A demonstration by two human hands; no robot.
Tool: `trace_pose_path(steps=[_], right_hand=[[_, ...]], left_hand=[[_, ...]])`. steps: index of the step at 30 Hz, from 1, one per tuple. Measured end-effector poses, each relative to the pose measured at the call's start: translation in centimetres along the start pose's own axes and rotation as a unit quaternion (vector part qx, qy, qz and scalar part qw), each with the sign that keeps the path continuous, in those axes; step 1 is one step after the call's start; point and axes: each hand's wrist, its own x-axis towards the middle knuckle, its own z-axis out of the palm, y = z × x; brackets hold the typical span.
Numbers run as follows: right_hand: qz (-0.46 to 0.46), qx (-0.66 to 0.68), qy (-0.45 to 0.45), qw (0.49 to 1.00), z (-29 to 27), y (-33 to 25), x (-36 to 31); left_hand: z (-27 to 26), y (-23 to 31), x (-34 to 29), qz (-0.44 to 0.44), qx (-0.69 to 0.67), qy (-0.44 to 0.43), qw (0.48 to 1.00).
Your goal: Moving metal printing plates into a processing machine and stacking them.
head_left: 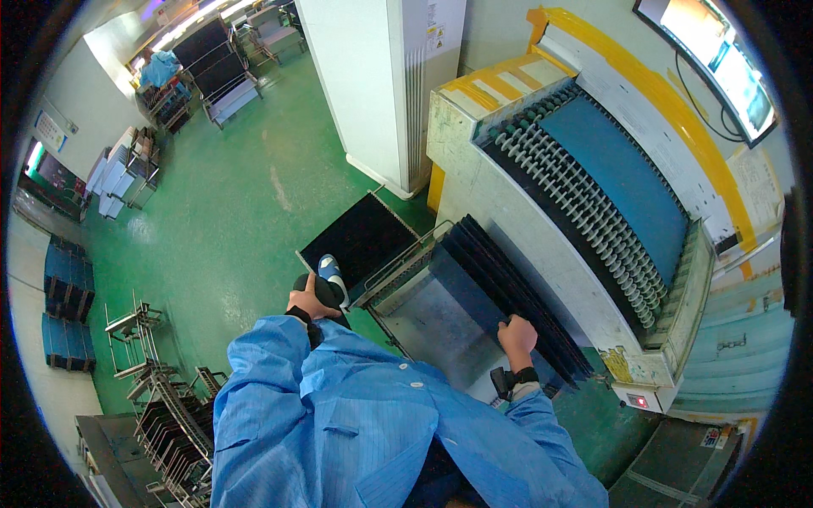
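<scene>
We count two bare hands (517, 335) (311, 302), one blue-and-white shoe (329, 270) and one pale metal roller machine (577, 203). We see one black-framed screen (710, 61).

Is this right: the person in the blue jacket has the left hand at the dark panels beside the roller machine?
Not quite: the head view shows the right hand at the dark panels, with the left hand apart from them. The blue jacket and the roller machine are as you said.

We see a glossy green floor (237, 169) and pale walls (80, 80); strip lights (201, 16) glow at the far end; a tall white cabinet (360, 85) stands mid-room; a lit screen (716, 63) hangs at upper right.
</scene>
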Motion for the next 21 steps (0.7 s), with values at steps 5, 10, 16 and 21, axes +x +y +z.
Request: trace_pose_path(steps=[5, 10, 16, 21], right_hand=[[0.001, 0.0, -0.01, 1.0, -0.36, -0.16, 0.02], [0.003, 0.001, -0.01, 1.0, -0.8, -0.4, -0.24], [-0.007, -0.007, 0.001, 1.0, -0.4, -0.2, -0.11], [-0.01, -0.004, 0.008, 1.0, -0.04, 0.03, -0.1]], left_hand=[[0.13, 0.04, 0.12, -0.007, 0.003, -0.001, 1.0], [0.2, 0.07, 0.14, -0.008, 0.006, -0.004, 1.0], [0.46, -0.17, 0.37, -0.012, 0.004, -0.003, 1.0], [0.16, 0.13, -0.01, -0.015, 0.0, -0.005, 1.0]])
